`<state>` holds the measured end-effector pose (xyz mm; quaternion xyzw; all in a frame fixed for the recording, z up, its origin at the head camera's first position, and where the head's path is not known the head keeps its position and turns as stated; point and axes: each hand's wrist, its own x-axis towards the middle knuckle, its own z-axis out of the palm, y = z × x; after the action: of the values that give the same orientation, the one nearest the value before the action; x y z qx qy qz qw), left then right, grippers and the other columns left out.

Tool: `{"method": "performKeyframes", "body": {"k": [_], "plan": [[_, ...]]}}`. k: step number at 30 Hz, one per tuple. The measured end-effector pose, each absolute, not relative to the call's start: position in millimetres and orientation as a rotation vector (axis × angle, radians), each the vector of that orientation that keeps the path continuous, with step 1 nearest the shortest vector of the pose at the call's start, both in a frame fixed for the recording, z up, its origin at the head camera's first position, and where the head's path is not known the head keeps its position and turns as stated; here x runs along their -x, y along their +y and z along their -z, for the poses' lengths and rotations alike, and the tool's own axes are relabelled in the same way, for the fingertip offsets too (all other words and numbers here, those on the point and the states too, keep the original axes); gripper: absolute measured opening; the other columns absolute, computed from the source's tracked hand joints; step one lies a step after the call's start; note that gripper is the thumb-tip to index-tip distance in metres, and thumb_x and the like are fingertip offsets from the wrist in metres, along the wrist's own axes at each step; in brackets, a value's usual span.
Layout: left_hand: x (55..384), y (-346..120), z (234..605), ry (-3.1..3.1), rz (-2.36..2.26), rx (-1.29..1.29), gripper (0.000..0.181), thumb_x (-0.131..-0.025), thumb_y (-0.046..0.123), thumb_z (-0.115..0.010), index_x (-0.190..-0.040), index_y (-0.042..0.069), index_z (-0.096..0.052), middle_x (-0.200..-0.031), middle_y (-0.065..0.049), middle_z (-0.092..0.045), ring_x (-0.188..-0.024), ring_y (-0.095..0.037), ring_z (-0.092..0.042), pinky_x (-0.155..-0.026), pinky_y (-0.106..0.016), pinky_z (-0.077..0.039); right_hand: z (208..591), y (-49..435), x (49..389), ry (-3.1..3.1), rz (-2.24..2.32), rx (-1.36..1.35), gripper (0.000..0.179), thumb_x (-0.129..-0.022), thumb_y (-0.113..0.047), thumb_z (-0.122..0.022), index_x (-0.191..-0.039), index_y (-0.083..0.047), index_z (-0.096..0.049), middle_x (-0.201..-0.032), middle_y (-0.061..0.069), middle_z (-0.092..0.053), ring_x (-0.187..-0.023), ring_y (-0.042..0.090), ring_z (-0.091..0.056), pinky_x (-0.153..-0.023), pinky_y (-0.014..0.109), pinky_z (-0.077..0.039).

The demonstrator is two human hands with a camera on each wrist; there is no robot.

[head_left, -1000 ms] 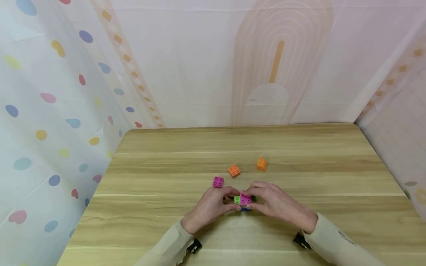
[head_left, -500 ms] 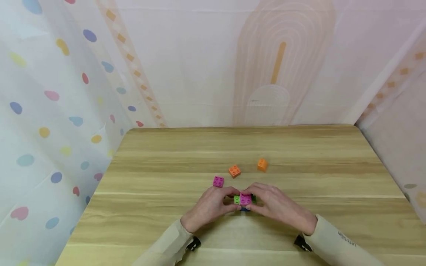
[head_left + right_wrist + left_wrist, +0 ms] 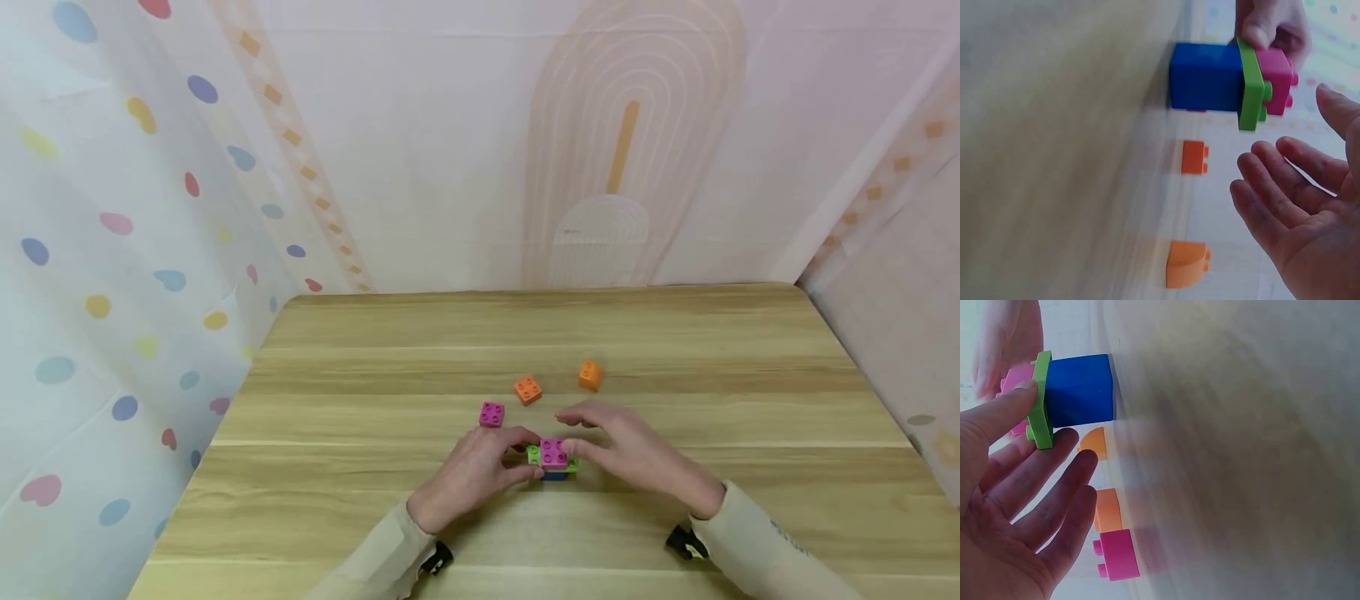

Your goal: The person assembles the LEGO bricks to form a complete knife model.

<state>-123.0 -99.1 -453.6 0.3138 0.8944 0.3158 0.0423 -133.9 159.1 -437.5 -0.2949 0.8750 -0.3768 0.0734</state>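
A small stack of toy bricks stands upright on the table before me. Its base is a blue brick [image 3: 1080, 390], taller than the others. Across that lies a thin green plate [image 3: 1250, 94], whose studded ends stick out past the blue. On top sits a pink brick [image 3: 553, 454] in the middle of the plate. My left hand [image 3: 474, 473] pinches the plate's left end between thumb and fingers; its other fingers spread loosely in the left wrist view. Just right of the stack, my right hand [image 3: 637, 450] holds nothing, its fingers apart and clear of the bricks in the right wrist view.
Beyond my left hand lies a loose magenta brick [image 3: 491, 414]. Behind the stack are a square orange brick [image 3: 528, 390] and, farther right, a lighter orange brick with a curved side [image 3: 590, 375]. The wooden table [image 3: 375, 375] meets patterned curtains at the back and sides.
My right hand has let go of the stack and drawn back to the right, its fingers spreading and baring the plate's right end. My left hand keeps its pinch in the same place.
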Motion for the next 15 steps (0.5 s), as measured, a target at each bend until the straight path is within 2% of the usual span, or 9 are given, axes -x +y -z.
{"method": "performKeyframes", "body": {"k": [15], "plan": [[125, -98, 454, 2.733, -0.975, -0.953, 0.032, -0.090, 0.024, -0.082, -0.118, 0.010, -0.074, -0.109, -0.003, -0.077, -0.094, -0.013, -0.073, -0.082, -0.025, -0.058, 434, 157, 173, 2.707, 1.135, 0.883, 0.037, -0.103, -0.031, -0.067, -0.133, -0.008, -0.068, -0.131, 0.008, -0.069, -0.116, 0.032, -0.065, -0.097, 0.052, -0.055]]}}
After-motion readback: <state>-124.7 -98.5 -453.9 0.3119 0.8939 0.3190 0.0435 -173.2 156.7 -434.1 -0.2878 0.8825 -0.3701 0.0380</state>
